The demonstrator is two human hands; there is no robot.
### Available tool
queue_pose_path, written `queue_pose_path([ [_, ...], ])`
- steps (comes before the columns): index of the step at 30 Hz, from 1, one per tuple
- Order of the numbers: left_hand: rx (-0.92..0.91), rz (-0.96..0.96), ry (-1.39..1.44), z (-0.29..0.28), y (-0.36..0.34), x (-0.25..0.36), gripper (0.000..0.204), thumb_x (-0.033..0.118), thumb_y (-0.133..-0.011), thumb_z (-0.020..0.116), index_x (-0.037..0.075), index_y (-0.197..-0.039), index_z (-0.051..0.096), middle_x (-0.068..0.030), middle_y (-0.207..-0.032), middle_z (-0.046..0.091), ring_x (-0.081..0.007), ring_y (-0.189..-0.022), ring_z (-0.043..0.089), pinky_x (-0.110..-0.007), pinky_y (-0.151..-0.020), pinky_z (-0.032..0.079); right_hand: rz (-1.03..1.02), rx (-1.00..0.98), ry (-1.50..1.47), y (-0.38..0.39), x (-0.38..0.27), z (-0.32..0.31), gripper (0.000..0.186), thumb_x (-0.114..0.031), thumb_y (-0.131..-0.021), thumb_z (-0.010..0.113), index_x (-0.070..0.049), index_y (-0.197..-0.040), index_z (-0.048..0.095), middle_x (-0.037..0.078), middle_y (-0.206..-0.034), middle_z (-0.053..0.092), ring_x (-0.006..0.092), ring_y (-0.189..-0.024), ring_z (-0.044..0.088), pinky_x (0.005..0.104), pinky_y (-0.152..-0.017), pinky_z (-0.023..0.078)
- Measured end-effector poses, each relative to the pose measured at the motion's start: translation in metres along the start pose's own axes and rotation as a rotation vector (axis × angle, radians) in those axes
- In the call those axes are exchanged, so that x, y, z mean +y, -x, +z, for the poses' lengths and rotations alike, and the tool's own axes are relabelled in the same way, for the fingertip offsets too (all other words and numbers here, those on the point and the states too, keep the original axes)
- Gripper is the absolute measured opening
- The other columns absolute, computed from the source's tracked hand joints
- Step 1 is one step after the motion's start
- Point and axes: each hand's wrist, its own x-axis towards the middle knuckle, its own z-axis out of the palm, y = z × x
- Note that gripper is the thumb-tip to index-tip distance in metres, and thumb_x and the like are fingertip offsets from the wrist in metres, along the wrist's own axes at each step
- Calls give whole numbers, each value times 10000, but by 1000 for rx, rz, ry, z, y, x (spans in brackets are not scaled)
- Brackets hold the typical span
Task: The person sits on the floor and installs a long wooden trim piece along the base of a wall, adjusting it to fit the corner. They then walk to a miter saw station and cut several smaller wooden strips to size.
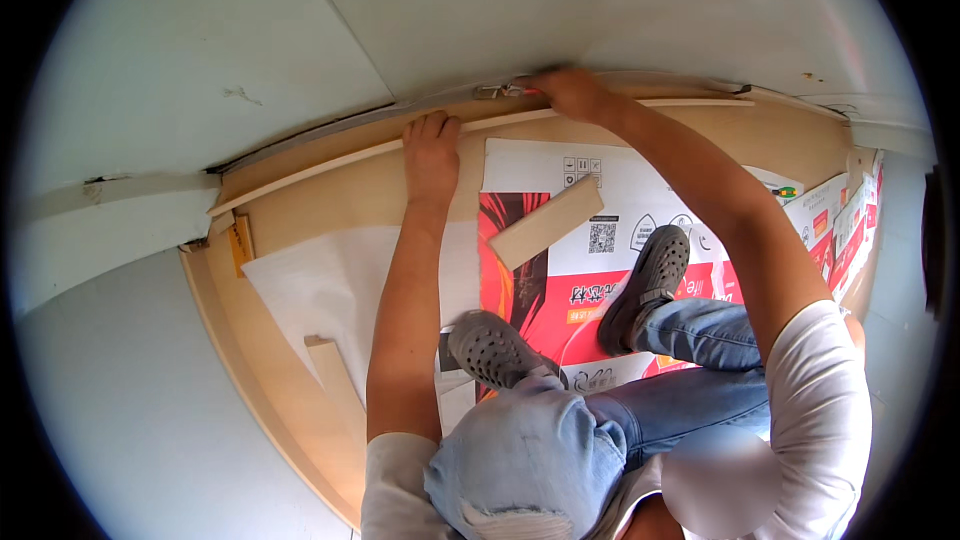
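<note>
A long, thin wooden strip point(335, 161) stands along the far side of a light brown board, near the wall. My left hand point(432, 155) is closed over its upper edge, fingers curled to the far side. Just beyond the strip, farther right, my right hand point(572, 93) is closed and slightly blurred. In it is a small tool with a metal end and a red part point(490, 92), held low against the gap at the wall. Its exact kind is too small to make out.
Pale wall panels point(240, 60) rise beyond the strip. Red and white printed cardboard point(560, 320) covers the board under my grey clogs point(490, 348). A short wooden piece point(548, 224) lies on it, and another offcut point(335, 380) lies at left. A raised edge point(255, 405) curves along the left.
</note>
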Motion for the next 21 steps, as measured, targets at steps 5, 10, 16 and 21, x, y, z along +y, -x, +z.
queue_pose_path([
  [5,-26,21,-3,9,-16,6,207,50,-771,724,50,-976,690,-110,-1012,661,-321,-954,605,-437,-855,456,169,266,-296,40,26,-2,391,-25,-930,578,-122,-1304,640,152,-1193,692,347,-1091,650,421,-903,531],
  [10,-27,2,-111,2,-28,-7,157,84,-825,673,44,-974,700,-117,-984,665,-331,-942,605,-470,-851,451,275,387,-91,88,11,-26,338,-44,-942,590,-103,-1270,647,150,-1223,679,352,-1108,645,429,-894,539],
  [16,-50,-22,-243,7,-37,-19,200,169,-841,667,57,-1003,705,-115,-1015,646,-317,-1028,586,-488,-913,440,273,332,332,110,65,-5,345,-278,-982,614,-123,-1288,642,181,-961,724,352,-834,713,454,-687,572],
  [21,187,-514,-177,-35,-35,10,712,197,-686,897,23,-1303,585,-200,-1356,475,-391,-1223,466,-508,-1018,414,335,234,508,85,76,-23,245,-332,-964,640,-99,-1041,653,150,-876,718,344,-774,701,454,-636,559],
])
